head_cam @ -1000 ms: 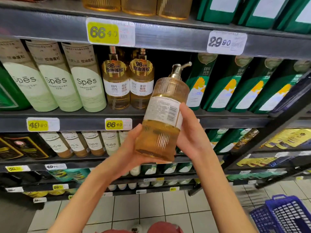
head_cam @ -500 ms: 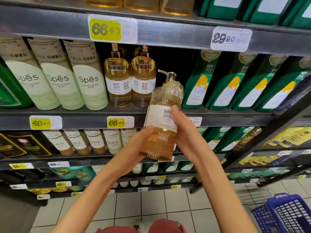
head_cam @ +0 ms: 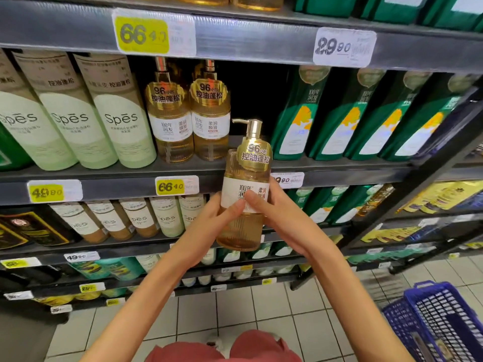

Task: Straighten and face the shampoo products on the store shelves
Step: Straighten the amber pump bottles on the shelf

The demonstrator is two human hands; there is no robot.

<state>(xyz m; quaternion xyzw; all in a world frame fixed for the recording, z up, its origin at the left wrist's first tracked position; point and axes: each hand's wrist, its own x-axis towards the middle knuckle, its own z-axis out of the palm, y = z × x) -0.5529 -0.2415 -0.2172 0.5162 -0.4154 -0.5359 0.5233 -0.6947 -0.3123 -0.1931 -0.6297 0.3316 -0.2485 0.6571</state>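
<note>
Landmark: the yellow 66.40 price tag [head_cam: 177, 186] on the front edge of the middle shelf [head_cam: 117, 190].
Held bottle: an amber pump bottle [head_cam: 251, 163] is in the air just right of the tag and in front of the shelf edge. Its gold collar is above the tag's level and its base is below it.
Bottle pose: nearly upright, with the white label and gold "96" band facing the camera. The pump nozzle [head_cam: 241, 121] points left.
Left hand: the left hand [head_cam: 209, 226], below and right of the tag, grasps the bottle's left side. Its thumb lies over the lower edge of the label.
Right hand: the right hand [head_cam: 277, 220], further right of the tag, wraps the bottle's right side, and its thumb crosses the label.
Shelved match: 2 amber bottles of the same kind stand on the shelf just above the tag, one [head_cam: 170, 113] directly above it and the other [head_cam: 210, 113] touching its right side. Both show their labels.
Dark space: shadowed shelf above and right of the tag, behind the pump.
Pale tubes: Spes tubes [head_cam: 120, 118] lean above and left of the tag.
Green bottles: a slanted row [head_cam: 339, 118] far right of the tag.
Basket: a blue basket [head_cam: 444, 322] on the tiled floor [head_cam: 235, 304], well below and right of the tag.
</note>
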